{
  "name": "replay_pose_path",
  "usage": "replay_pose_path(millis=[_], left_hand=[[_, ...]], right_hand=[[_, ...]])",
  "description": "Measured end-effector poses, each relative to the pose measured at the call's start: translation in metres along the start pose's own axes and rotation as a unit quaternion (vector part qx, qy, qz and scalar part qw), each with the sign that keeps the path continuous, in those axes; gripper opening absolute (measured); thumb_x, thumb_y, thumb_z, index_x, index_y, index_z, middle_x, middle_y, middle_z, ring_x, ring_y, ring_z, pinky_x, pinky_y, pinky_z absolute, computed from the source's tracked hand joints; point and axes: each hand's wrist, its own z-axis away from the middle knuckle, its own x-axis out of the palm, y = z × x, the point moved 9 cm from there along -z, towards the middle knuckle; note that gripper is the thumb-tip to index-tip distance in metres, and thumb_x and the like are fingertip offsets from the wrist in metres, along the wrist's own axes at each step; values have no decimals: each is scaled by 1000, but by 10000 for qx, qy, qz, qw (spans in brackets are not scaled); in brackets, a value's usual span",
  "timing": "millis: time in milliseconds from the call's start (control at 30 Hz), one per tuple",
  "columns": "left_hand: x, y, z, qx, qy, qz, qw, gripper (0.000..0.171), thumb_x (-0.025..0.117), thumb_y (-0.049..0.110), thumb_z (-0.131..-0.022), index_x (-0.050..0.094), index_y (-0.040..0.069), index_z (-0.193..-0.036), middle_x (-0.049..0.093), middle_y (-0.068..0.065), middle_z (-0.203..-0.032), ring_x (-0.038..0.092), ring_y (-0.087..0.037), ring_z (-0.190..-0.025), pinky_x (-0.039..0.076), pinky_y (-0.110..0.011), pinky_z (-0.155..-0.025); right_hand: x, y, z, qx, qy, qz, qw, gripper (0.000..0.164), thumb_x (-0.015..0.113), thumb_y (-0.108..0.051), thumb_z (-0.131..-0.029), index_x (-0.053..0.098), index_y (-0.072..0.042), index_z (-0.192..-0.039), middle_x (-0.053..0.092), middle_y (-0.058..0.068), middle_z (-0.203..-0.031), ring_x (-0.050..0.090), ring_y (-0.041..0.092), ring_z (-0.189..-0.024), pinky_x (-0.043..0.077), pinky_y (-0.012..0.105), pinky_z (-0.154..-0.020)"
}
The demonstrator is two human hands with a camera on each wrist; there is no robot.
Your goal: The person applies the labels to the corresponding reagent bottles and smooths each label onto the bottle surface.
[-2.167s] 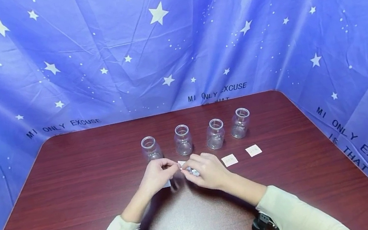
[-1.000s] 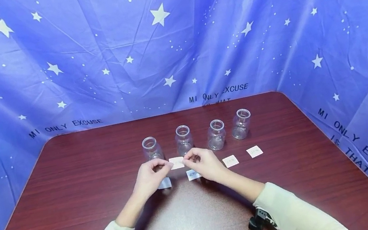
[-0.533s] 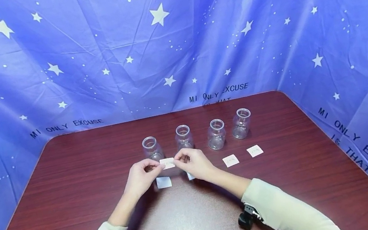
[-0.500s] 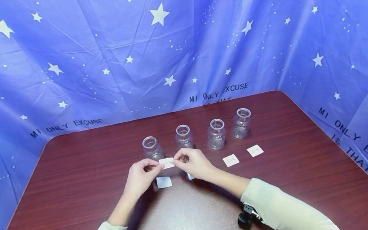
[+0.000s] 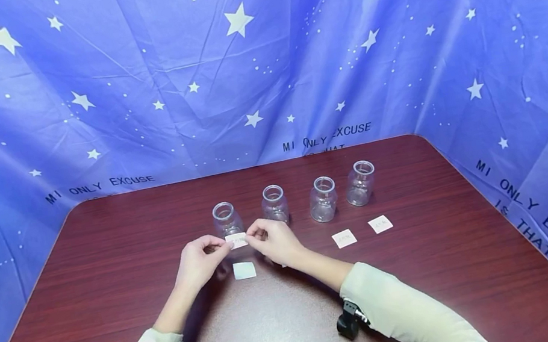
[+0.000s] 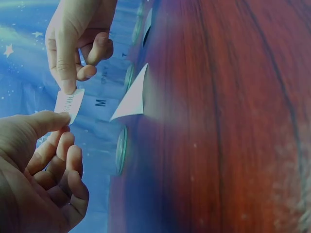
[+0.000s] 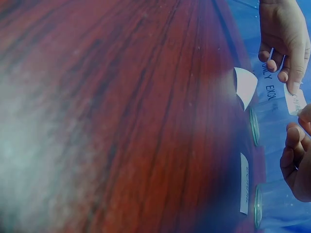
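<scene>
In the head view, my left hand (image 5: 199, 265) and my right hand (image 5: 277, 244) pinch opposite ends of a small white label (image 5: 236, 240) with handwriting on it. They hold it raised, right in front of the leftmost clear glass jar (image 5: 227, 219); whether it touches the glass cannot be told. The left wrist view has the label (image 6: 69, 103) stretched between both thumbs, its writing facing me. Below the hands lies a pale blank slip (image 5: 244, 270), which looks curled in the right wrist view. Another slip with writing (image 7: 244, 183) is mostly hidden by my right hand in the head view.
Three more glass jars, one of them a middle jar (image 5: 323, 202), stand in a row to the right. Two written labels, a nearer one (image 5: 344, 238) and a farther one (image 5: 380, 224), lie before them on the reddish wooden table (image 5: 438, 289). A starry blue curtain (image 5: 212, 72) surrounds it.
Both hands have lifted the label off the table near the second jar and carried it left, to the front of the leftmost jar. The blank slip has come into fuller view.
</scene>
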Motion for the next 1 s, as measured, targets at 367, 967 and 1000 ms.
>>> replay_pose_path(millis=[367, 967, 1000], left_hand=[[-5, -11, -4, -104, 132, 52, 9998, 14, 73, 21, -79, 71, 8, -83, 69, -5, -71, 56, -7, -56, 43, -20, -53], [-6, -14, -7, -144, 199, -1, 9997, 16, 72, 22, -80, 71, 7, -83, 67, -5, -67, 58, -11, -52, 42, -21, -50], [-6, -14, -7, -137, 208, -11, 9997, 16, 72, 23, -80, 71, 7, -83, 67, -5, -67, 57, -9, -52, 42, -21, -51]], right_hand=[[7, -4, -8, -141, 165, 309, 9993, 7, 64, -19, -86, 67, -13, -84, 64, -2, -69, 52, 3, -60, 42, 15, -57], [10, -1, -13, -79, 310, 624, 9975, 7, 66, -22, -85, 67, -15, -83, 63, -4, -69, 51, 2, -60, 39, 14, -55], [10, -1, -13, -80, 329, 650, 9973, 7, 66, -22, -85, 67, -16, -83, 63, -4, -69, 50, 2, -59, 38, 14, -54]])
